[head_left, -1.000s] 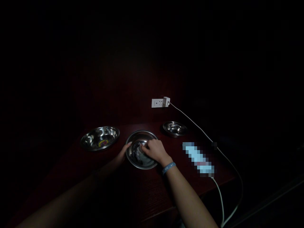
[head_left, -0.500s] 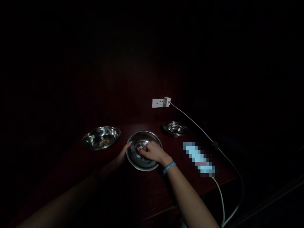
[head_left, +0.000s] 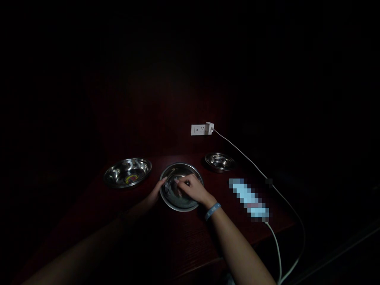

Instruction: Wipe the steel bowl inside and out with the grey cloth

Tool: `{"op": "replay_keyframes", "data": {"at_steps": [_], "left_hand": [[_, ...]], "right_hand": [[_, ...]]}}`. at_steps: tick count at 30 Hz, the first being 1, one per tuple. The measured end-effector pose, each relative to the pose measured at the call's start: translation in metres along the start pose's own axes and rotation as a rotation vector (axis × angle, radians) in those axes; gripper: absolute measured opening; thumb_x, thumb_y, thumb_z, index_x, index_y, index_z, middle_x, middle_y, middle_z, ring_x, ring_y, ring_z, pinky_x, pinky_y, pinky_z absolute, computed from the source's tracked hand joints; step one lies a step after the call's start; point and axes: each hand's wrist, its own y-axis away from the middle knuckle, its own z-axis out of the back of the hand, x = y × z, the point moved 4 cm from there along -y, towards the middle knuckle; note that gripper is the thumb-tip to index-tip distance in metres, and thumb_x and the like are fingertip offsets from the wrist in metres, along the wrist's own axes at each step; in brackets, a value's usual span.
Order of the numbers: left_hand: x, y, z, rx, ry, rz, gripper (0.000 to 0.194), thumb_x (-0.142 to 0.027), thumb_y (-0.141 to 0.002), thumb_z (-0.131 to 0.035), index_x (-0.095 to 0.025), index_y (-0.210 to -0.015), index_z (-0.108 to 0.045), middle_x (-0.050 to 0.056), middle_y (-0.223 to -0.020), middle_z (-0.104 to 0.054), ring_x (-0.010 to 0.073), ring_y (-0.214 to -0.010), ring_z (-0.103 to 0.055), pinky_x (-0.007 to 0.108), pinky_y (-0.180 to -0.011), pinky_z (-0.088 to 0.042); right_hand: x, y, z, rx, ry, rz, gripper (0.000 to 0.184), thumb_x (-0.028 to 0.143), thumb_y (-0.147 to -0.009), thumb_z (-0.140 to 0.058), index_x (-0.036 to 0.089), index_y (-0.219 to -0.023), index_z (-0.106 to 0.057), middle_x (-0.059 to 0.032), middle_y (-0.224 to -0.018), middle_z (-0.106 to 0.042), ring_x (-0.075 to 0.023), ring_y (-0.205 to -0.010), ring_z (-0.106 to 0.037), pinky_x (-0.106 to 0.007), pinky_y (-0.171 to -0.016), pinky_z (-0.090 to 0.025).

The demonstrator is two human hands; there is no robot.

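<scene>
A round stainless-steel bowl (head_left: 181, 208) stands on the dark red table in front of me, tilted slightly towards me. A patch of small dots or holes shows on its inner left side. My left hand (head_left: 154, 191) grips the bowl's left rim, thumb over the edge and the other fingers mostly hidden. Inside the bowl, my right hand (head_left: 192, 187) has its thumb and fingers drawn together above the bottom. Whatever sits between those fingertips is too dark and small to make out. A blue band (head_left: 213, 211) circles my right wrist.
At the left lies a wide metal basin (head_left: 142, 170) with a yellow and red label inside. Smaller metal bowls (head_left: 219, 170) sit at the back right. A blurred, lit device (head_left: 248, 198) lies right, its white cable (head_left: 247, 157) running to a wall socket (head_left: 197, 130).
My right hand has shifted slightly right and up inside the bowl. The pale patch at its fingertips no longer shows. My left hand stays on the rim.
</scene>
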Motion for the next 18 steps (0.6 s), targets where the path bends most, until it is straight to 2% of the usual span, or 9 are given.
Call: {"op": "replay_keyframes", "data": {"at_steps": [4,7,13,18], "left_hand": [[0.004,0.0,0.003,-0.032,0.001,0.048,0.046,-0.048,-0.08,-0.064,-0.015,-0.111,-0.072,0.01,-0.094,-0.078,0.0317,-0.113,-0.065,0.04,-0.101,-0.048],[0.006,-0.003,0.007,-0.038,0.027,0.049,0.04,-0.047,-0.079,-0.065,-0.015,-0.101,-0.074,0.008,-0.084,-0.078,0.0308,-0.104,-0.069,0.039,-0.095,-0.051],[0.01,-0.008,0.014,-0.029,0.095,0.02,0.027,-0.042,-0.076,-0.069,-0.015,-0.073,-0.072,0.005,-0.058,-0.069,0.0254,-0.076,-0.069,0.033,-0.076,-0.052],[0.012,-0.01,0.014,0.021,0.079,0.02,0.044,-0.048,-0.083,-0.06,-0.019,-0.051,-0.06,0.001,-0.042,-0.055,0.0161,-0.045,-0.052,0.031,-0.056,-0.047]], "right_hand": [[-0.005,0.001,-0.014,0.188,-0.184,-0.06,0.056,0.054,-0.098,-0.042,0.019,-0.058,-0.059,0.0019,-0.054,-0.058,-0.0112,-0.055,-0.055,-0.025,-0.067,-0.047],[-0.009,0.0,-0.024,0.262,-0.287,-0.118,0.053,0.056,-0.096,-0.047,0.019,-0.061,-0.06,0.0021,-0.056,-0.057,-0.0115,-0.055,-0.053,-0.025,-0.064,-0.048],[-0.012,-0.004,-0.029,0.258,-0.496,-0.095,0.041,0.052,-0.092,-0.055,0.019,-0.071,-0.065,0.0004,-0.069,-0.063,-0.0135,-0.066,-0.059,-0.028,-0.074,-0.051],[-0.012,-0.004,-0.03,0.226,-0.546,-0.098,0.029,0.042,-0.094,-0.055,0.021,-0.081,-0.07,-0.0011,-0.081,-0.068,-0.0146,-0.077,-0.063,-0.029,-0.082,-0.052]]}}
